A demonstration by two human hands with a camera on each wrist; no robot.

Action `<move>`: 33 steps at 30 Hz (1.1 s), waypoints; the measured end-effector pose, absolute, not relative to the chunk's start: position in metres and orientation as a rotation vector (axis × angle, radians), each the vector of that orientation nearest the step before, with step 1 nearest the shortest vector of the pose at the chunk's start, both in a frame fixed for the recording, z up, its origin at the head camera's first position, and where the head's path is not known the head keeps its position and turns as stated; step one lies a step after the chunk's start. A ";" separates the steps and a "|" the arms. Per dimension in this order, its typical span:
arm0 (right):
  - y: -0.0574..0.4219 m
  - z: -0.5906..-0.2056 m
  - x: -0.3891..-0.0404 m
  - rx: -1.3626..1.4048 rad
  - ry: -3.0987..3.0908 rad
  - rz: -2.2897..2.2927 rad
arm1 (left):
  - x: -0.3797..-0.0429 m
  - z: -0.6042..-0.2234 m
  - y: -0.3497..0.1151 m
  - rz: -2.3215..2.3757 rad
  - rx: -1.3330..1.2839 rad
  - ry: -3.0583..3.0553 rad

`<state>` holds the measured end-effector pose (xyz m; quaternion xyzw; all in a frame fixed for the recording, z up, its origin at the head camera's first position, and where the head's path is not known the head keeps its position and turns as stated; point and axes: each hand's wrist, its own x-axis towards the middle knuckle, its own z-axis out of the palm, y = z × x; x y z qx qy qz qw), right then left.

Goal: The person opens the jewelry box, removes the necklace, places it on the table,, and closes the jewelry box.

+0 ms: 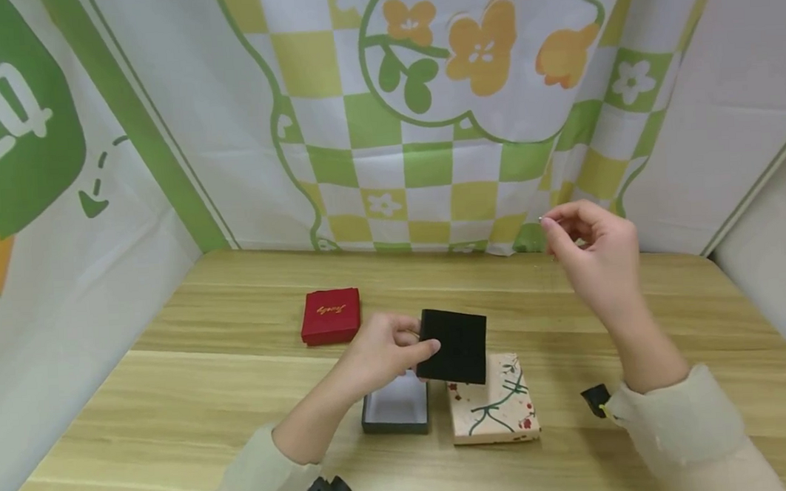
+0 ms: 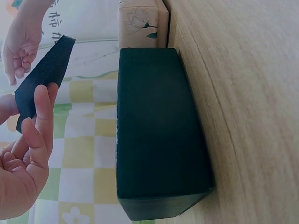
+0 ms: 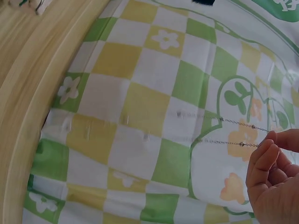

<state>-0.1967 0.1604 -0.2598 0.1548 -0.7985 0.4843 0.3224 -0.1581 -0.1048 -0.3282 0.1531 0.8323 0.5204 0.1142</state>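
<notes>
Pinching a chain (image 3: 241,144) is the right grip (image 1: 597,257) — the left grip (image 1: 383,352) holds a black pad (image 1: 460,349).

Desk (image 1: 174,405): bare surface permits passage left of the red box (image 1: 331,317) and right of the patterned box (image 1: 498,410). Only a narrow gap separates the latter from the dark tray (image 1: 396,428). Black pad (image 1: 458,349), held by the left hand (image 1: 382,353), obstructs overhead access to the patterned box's far-left corner. Chain (image 3: 253,126) obstructs space beneath right hand (image 1: 596,253).
</notes>
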 end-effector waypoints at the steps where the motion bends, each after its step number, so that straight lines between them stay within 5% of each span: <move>1: 0.162 -0.259 -0.199 0.401 -2.108 1.258 | -0.158 -0.328 -0.105 1.524 0.456 2.442; 33: 0.149 -0.252 -0.285 0.250 -2.435 1.058 | -0.163 -0.336 -0.104 1.504 0.488 2.370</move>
